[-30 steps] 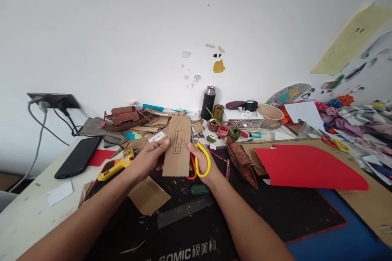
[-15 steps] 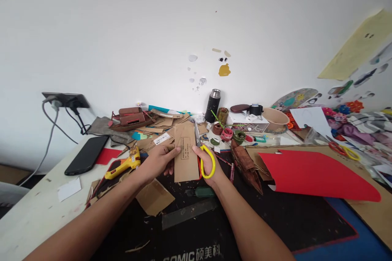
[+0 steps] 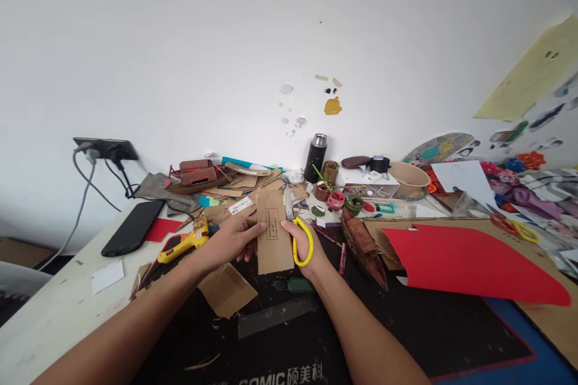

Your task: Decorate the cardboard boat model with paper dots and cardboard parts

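My left hand (image 3: pixel 239 237) pinches the left edge of a brown cardboard piece (image 3: pixel 274 255), thumb on top and fingers beneath. The cardboard has a dark printed box of text and is held above a black mat. My right hand (image 3: pixel 309 252) is closed around yellow-handled scissors (image 3: pixel 303 242), their metal blades pointing away from me along the cardboard's right side. The thumb of that hand also rests at the cardboard's right edge. Whether the blades are parted is hard to make out. Below lie a green-handled tool (image 3: pixel 298 284) and a loose cardboard square (image 3: pixel 228 290).
A yellow glue gun (image 3: pixel 185 243) and a black phone (image 3: pixel 132 228) lie to the left. Cardboard scraps, open paint jars (image 3: pixel 335 199) and a black flask (image 3: pixel 315 159) stand farther back. A brown model boat (image 3: pixel 365 246) and red sheet (image 3: pixel 469 261) are to the right.
The view has shifted slightly, so everything sits a little lower and mostly farther right. Both hands keep their hold on the cardboard and scissors.
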`<state>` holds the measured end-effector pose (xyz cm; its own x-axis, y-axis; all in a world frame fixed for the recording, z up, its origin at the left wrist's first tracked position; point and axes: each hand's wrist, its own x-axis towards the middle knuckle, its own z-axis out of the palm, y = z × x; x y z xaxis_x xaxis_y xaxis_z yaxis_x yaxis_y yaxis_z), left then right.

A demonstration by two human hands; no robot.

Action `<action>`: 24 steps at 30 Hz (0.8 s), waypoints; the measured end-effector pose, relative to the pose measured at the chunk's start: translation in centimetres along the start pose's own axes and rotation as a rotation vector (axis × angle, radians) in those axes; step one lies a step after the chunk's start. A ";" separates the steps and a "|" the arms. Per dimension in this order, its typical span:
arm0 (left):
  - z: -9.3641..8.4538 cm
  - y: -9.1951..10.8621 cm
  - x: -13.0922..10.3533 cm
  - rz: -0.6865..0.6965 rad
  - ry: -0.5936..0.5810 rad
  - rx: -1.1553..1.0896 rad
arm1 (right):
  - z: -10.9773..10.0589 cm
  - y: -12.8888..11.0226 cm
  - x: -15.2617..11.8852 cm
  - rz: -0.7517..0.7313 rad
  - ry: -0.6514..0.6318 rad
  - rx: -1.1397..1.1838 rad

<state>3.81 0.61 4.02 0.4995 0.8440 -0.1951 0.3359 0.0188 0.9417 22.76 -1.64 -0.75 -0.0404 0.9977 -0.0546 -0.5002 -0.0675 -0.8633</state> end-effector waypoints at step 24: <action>-10.5 0.3 14.7 -0.053 0.316 0.628 | 0.6 0.5 0.1 0.053 -0.017 -0.105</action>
<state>2.86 18.60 4.30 0.2461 0.9675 -0.0579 0.7984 -0.1685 0.5780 21.98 -1.57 -0.86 -0.0799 0.9924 -0.0937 -0.4039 -0.1182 -0.9071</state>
